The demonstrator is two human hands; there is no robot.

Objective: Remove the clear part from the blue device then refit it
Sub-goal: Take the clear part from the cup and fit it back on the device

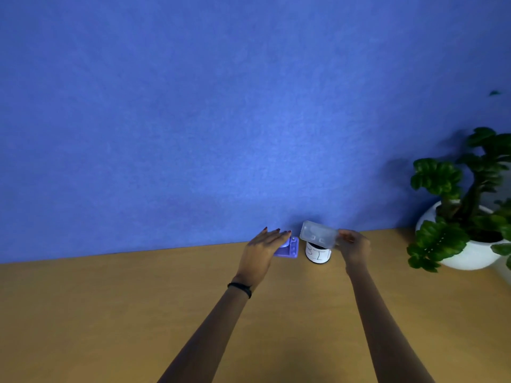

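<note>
Blue felt wall [193, 106] fills most of what I can see from here, rising straight up from the far edge of a tan wooden table [110, 313]. Both bare arms reach out over the table toward that back edge.

The left hand [262, 251] lies palm down on the blue device [289, 248], which sits flat on the table just in front of the wall. Its fingers are stretched out almost straight and close together, covering the device's left part; only the right end shows, with a few small round buttons on it. Whether the thumb curls under the device I cannot tell. A thin dark band [240, 288] circles the left wrist.

The right hand [354, 247] holds the clear part [318, 234] up off the table, separate from the device and just to the right of it. The fingers are closed on the part's right end in a pinch, so the part sticks out leftward, tilted slightly, with its left end near the left fingertips but not touching them as far as I can make out.

Right behind and below the clear part stands a small white cup [318, 254] with dark marks on its side, partly seen through the plastic. Off at the right edge sits a leafy plant [453, 183] in a round white pot [467, 257].
</note>
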